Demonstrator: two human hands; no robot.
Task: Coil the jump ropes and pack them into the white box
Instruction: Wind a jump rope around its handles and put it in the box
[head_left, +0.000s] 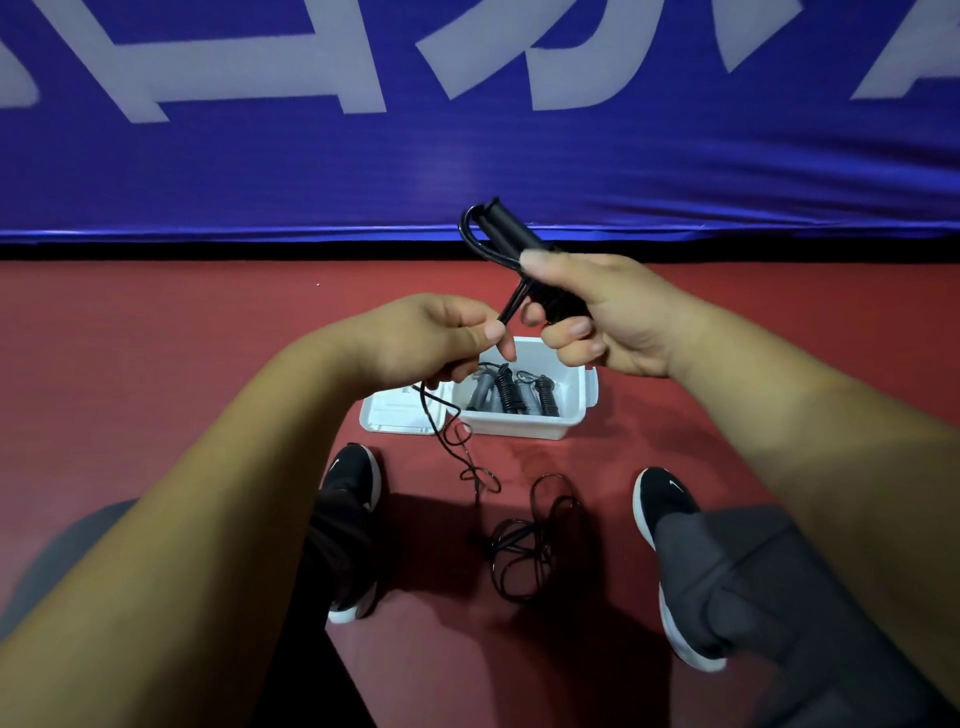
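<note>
My right hand (597, 317) grips the two black handles (506, 228) of a jump rope, held together and pointing up and away. My left hand (441, 338) pinches the thin black rope (511, 304) just below the handles. From my left hand the rope hangs down past the box and ends in a loose tangle (524, 540) on the floor between my feet. The white box (524, 423) stands open on the red floor under my hands, with several coiled black and grey jump ropes (511, 395) inside.
The box's white lid (395, 415) lies flat against its left side. My black shoes (353, 488) (665, 504) stand on either side of the tangle. A blue banner (467, 156) with white letters runs across the back above the red floor (156, 364).
</note>
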